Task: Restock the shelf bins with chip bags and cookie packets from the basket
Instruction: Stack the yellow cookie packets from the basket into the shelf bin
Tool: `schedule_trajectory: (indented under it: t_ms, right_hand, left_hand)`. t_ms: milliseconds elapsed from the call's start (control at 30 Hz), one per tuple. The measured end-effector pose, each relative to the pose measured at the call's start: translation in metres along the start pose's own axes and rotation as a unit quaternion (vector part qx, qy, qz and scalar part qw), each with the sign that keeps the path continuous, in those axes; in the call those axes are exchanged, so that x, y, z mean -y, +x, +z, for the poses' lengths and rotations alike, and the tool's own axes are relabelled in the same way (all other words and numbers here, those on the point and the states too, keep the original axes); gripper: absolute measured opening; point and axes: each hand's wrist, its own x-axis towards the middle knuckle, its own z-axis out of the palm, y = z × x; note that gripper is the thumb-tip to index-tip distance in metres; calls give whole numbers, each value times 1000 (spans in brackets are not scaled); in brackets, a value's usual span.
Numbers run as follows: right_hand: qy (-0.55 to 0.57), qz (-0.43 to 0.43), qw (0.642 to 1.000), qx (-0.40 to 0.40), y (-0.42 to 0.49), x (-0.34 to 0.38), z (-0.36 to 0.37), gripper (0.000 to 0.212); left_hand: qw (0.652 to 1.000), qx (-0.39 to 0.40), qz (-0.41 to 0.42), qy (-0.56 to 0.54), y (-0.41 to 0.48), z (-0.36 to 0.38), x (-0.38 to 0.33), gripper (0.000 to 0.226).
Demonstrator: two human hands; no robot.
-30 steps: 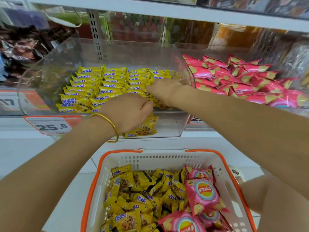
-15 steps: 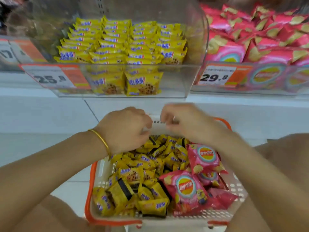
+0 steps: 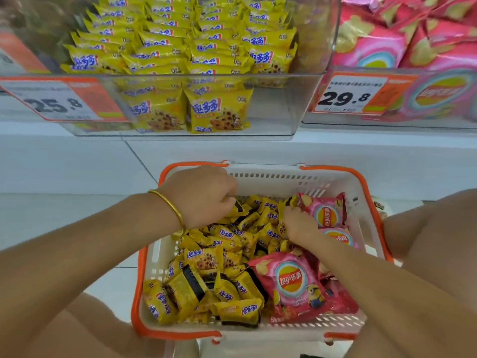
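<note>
Now picking: left hand [image 3: 198, 197] and right hand [image 3: 299, 224] each curl round cookie packets [image 3: 206, 259] in basket [image 3: 273, 183]; next, lift to bin [image 3: 271, 112].

One basket [image 3: 268, 177] carries at least three pink chip bags [image 3: 294, 280] along its right edge and several dozen yellow cookie packets [image 3: 206, 262] across the rest, too heaped to count exactly. Above stand two clear bins, a cookie bin [image 3: 271, 109] and a chip bin [image 3: 426, 124], each bearing one readable price tag [image 3: 62, 102].
</note>
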Motion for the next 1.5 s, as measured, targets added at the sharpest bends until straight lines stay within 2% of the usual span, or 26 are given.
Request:
schedule_trajectory:
  t_ms: [100,167,233,333,433,500,533,567,633,667,733,833,900,1000,1033,1067,1100,1167,1233,1267,1367,1500]
  right_hand:
    - [72,-10,997,-23,-7,-5,-20,35]
    - [202,-17,978,-54,-17,-6,-46,44]
    - [385,-16,922,-37,-31,-5,-75,48]
    - [604,-32,794,64,-59,-3,-110,49]
    - [685,-79,715,119,-87,3,-132,68]
    - [701,-97,694,131,-102,8,-142,67]
    - [686,-103,710,121,-109,10,-146,60]
    - [642,-113,753,87,-116,12,-151,50]
    - [491,-154,856,-54,-128,11,-164,44]
    - [430,-183,876,-123,-135,11,-173,49]
    - [343,-243,889,-183,-152,18,-198,55]
    - [223,-269,919,-180,-167,29,-239,46]
    - [191,-266,923,-204,-171,31,-268,42]
    - [177,-246,897,-323,-173,28,-311,41]
    - [197,-236,883,-355,-171,30,-324,40]
    - [206,-220,876,-378,-165,36,-334,40]
    - [183,-191,881,-392,-156,42,-341,37]
    - [98,-127,903,-399,-138,57,-349,30]
    - [21,-85,916,-390,-124,71,-349,12]
    - [-14,-75,921,-382,-117,76,-349,12]
    - [-94,-55,936,-334,-100,85,-344,32]
    - [-133,-80,958,-243,-75,85,-338,20]
  left_hand:
    - [1000,15,-6,-17,6,1,3,26]
    - [998,28,-17,-48,10,2,4,25]
    - [994,37,-40,-95,14,0,2,30]
    - [980,46,-78,-178,17,-4,-3,49]
    - [950,62,-101,-290,19,-9,-7,58]
    - [926,56,-89,-362,19,-15,-12,46]
    - [915,53,-79,-391,17,-19,-14,36]
    - [909,50,-68,-408,16,-24,-15,29]
    - [925,28,-38,-377,10,-35,-11,26]
    - [940,14,-20,-340,7,-42,-9,28]
    - [958,-12,18,-287,0,-58,-6,31]
    - [953,-88,59,-285,-9,-80,-6,25]
    - [918,-179,61,-350,-12,-91,-6,22]
    - [822,-383,67,-416,-10,-101,1,36]
    - [812,-431,63,-389,-9,-103,4,37]
    - [824,-454,51,-335,-7,-104,9,39]
    - [850,-452,35,-267,-5,-102,14,42]
    - [911,-389,3,-141,-1,-94,22,53]
    - [940,-335,-19,-55,1,-86,22,64]
    - [943,-330,-22,-25,1,-83,19,64]
    - [939,-342,-17,28,0,-81,18,56]
    - [943,-329,-23,46,0,-80,20,54]
